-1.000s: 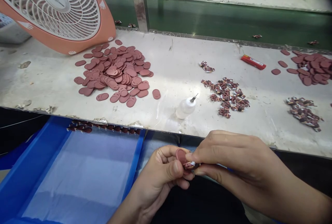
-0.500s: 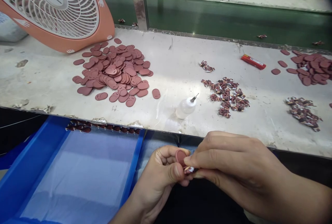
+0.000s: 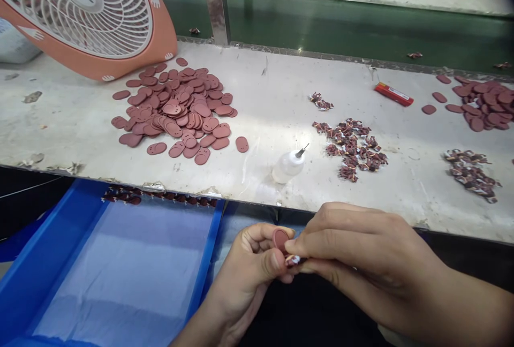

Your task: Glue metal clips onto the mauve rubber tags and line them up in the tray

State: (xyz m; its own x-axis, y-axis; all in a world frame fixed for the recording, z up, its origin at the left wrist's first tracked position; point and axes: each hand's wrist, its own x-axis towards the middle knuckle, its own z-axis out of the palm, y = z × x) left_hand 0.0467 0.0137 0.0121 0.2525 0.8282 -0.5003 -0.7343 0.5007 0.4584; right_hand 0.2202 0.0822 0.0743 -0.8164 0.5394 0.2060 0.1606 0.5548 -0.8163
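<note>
In front of the table edge, my left hand (image 3: 251,266) pinches a reddish-brown oval disc (image 3: 280,239) between thumb and fingers. My right hand (image 3: 361,256) has its thumb and fingertips closed on a small painted figurine (image 3: 293,259), brown with white and yellow, which touches the lower part of the disc. Fingers hide much of the figurine. Beyond the hands, a white squeeze bottle (image 3: 288,167) with a needle tip stands on the table. A pile of similar discs (image 3: 180,103) lies to the left, and loose figurines (image 3: 351,146) lie behind my right hand.
An orange fan (image 3: 92,20) stands at the back left. A blue tray (image 3: 209,261) below the table edge holds a row of finished-looking pieces (image 3: 160,196). More discs (image 3: 485,102), figurines (image 3: 471,173) and a red packet (image 3: 393,94) are at right. A green belt (image 3: 321,20) runs behind.
The figurines on the green belt have shifted a little to the right. Both hands keep nearly the same hold on the disc and the figurine.
</note>
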